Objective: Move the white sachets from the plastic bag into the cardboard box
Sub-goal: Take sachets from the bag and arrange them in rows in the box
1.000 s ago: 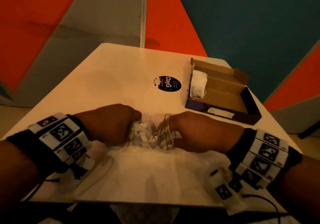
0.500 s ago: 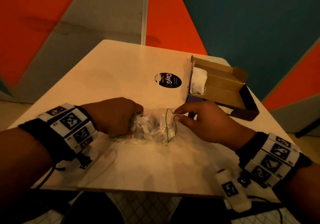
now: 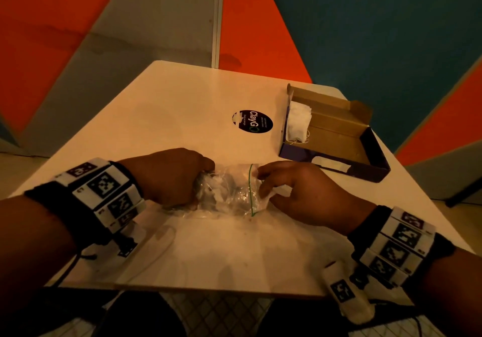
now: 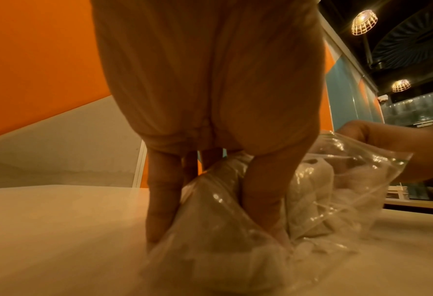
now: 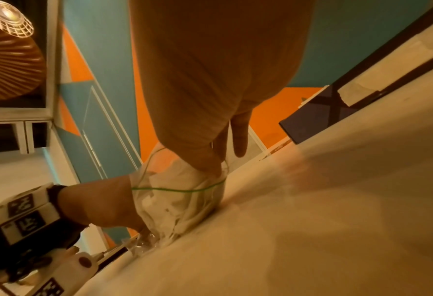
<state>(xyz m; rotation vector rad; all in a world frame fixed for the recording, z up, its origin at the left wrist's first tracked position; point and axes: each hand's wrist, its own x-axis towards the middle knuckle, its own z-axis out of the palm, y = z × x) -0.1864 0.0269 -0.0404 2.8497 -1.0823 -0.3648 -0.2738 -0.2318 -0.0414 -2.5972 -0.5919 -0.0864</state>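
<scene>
A clear plastic bag with a green zip line lies on the table, with white sachets bunched inside. My left hand grips the bag's closed left end, thumb pressed into the plastic. My right hand pinches the bag's mouth at the green line, its other fingers held straight. The open cardboard box sits at the far right of the table, with white sachets stacked at its left end.
A round black sticker lies on the pale table just left of the box. The table's near edge runs close below my wrists. Orange, grey and teal wall panels stand behind the table.
My right hand rose from lying over the bag's mouth and now pinches the mouth's lip at the green line. My left hand kept its grip on the closed end.
</scene>
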